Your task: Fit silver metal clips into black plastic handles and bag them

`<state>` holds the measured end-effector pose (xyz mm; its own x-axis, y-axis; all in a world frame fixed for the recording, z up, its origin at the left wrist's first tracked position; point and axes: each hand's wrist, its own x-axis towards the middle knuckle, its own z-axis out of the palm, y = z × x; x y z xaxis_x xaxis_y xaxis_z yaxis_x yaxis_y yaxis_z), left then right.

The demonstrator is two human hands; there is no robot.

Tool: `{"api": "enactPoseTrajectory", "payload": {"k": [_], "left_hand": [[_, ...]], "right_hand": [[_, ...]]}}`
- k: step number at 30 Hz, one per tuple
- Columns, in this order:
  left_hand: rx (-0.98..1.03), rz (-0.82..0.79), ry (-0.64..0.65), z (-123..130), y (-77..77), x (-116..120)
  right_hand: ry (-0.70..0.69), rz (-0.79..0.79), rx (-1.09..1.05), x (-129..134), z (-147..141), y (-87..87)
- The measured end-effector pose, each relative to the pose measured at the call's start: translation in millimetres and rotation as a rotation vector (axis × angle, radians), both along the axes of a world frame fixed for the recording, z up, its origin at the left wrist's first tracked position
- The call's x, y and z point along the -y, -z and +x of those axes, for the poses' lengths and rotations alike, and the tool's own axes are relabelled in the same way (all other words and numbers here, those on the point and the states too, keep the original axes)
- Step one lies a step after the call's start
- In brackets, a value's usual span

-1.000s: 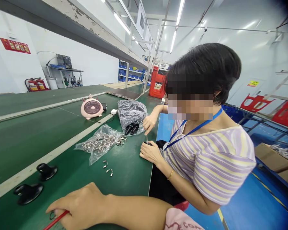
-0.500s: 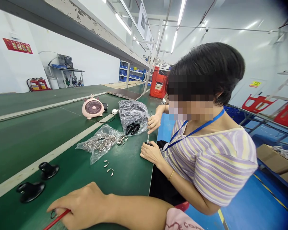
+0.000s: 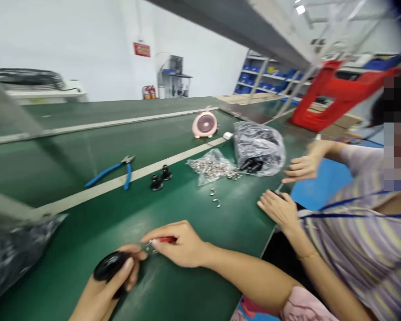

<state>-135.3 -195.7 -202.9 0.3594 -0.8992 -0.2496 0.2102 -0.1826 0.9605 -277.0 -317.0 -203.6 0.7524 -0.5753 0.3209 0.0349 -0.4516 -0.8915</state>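
My left hand [image 3: 115,281], low in the view, is wrapped round a black round part [image 3: 110,266]. To its right my right hand [image 3: 183,245] is closed on a red-handled tool [image 3: 167,240]. A small metal piece [image 3: 150,247] shows at my right fingertips, close to the left fingers; its exact shape is blurred. Two black parts with flared bases [image 3: 157,183] stand on the green table [image 3: 187,209] beyond my hands. Small metal hooks [image 3: 217,203] lie farther right, near a clear bag of metal pieces [image 3: 212,167].
Blue-handled cutters [image 3: 127,171] lie at the back left. A dark plastic bag [image 3: 16,249] fills the left edge. Farther off are a pink fan [image 3: 205,125] and a bag of black parts [image 3: 259,149]. At the right, a person's hands [image 3: 280,209] work at the table edge.
The view has swung left, bringing my left hand with the black part and the cutters into sight. The neighbouring person's upper hand has moved away from the lower one.
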Motion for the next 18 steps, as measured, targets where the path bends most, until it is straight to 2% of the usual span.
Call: {"api": "enactPoseTrajectory", "payload": {"k": [2, 4, 8, 12, 16, 18], "left_hand": [[-0.093, 0.006, 0.004, 3, 2.9, -7], [-0.144, -0.021, 0.070, 6, 6.1, -6], [-0.082, -0.073, 0.209, 10, 15.6, -1], [-0.018, -0.090, 0.240, 12, 23.9, -3], [-0.036, -0.083, 0.221, 12, 24.7, -3], [-0.056, -0.080, 0.219, 12, 22.4, -2]], "right_hand": [[-0.035, -0.037, 0.030, -2, 3, 2.6], [-0.064, -0.043, 0.031, -3, 5, 4.5], [-0.067, -0.059, 0.033, -6, 9, 7.9], [-0.129, -0.053, 0.063, -11, 12, 11.3], [-0.160, 0.025, 0.014, -13, 13, 11.3], [-0.166, 0.163, -0.022, -11, 12, 10.0]]}}
